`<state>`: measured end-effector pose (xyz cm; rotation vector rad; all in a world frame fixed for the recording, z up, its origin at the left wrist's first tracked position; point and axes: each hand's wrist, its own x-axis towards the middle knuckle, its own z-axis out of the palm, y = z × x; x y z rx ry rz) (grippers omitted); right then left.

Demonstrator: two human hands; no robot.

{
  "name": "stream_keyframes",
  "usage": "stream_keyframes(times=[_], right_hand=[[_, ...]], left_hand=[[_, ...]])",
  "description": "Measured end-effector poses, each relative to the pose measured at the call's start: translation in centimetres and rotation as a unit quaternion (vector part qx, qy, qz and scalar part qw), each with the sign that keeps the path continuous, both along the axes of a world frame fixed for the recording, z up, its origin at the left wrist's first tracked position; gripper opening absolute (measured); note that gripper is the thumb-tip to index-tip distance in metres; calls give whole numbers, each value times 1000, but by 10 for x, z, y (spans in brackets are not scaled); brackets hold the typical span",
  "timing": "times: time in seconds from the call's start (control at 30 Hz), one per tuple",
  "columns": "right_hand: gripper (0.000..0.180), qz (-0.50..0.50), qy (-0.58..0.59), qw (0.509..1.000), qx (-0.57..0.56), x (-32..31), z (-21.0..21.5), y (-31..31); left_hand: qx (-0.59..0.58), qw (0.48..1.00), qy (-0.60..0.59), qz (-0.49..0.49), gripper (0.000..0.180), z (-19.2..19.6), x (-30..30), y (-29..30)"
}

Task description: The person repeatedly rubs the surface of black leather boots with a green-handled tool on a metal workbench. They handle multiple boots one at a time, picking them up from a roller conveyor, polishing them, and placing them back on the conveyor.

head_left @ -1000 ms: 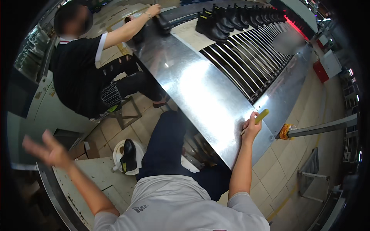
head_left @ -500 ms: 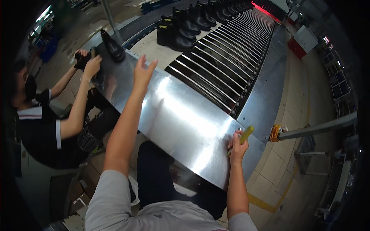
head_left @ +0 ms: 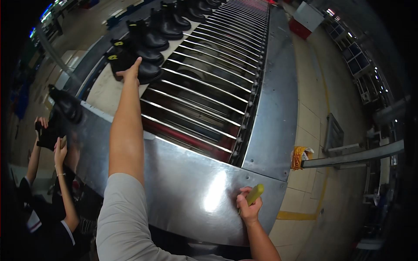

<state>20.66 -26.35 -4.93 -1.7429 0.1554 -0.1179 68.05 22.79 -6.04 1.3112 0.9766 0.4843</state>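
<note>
Far out on the left, my left hand [head_left: 130, 75] has its fingers round the ankle of the nearest black boot [head_left: 150, 72], at the end of a row. That boot has a yellow tab at its top, and my hand covers part of the shaft. My right hand [head_left: 250, 206] is closed on a tool with a yellow-green handle [head_left: 255, 194], just above the metal table [head_left: 187, 182]. The tool's lower end is hidden by the hand, so its kind does not show.
A roller conveyor [head_left: 204, 91] runs away beside several black boots [head_left: 163, 26]. At left, a co-worker's hands [head_left: 60, 152] hold a dark piece near another black boot [head_left: 67, 104]. A metal bar [head_left: 352, 155] with a yellow wrapping juts in from the right.
My left hand has reached forward from above the table to the nearest boot. My right hand keeps the yellow-green handle. The view has shifted, bringing the boot row closer.
</note>
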Motion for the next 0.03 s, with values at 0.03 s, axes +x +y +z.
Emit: stream_keyframes(times=[0.03], right_hand=[[32,0,0,1000,-8,0,-2,-1]], left_hand=[[-6,1000,3,-8,165,-16,16,-10]])
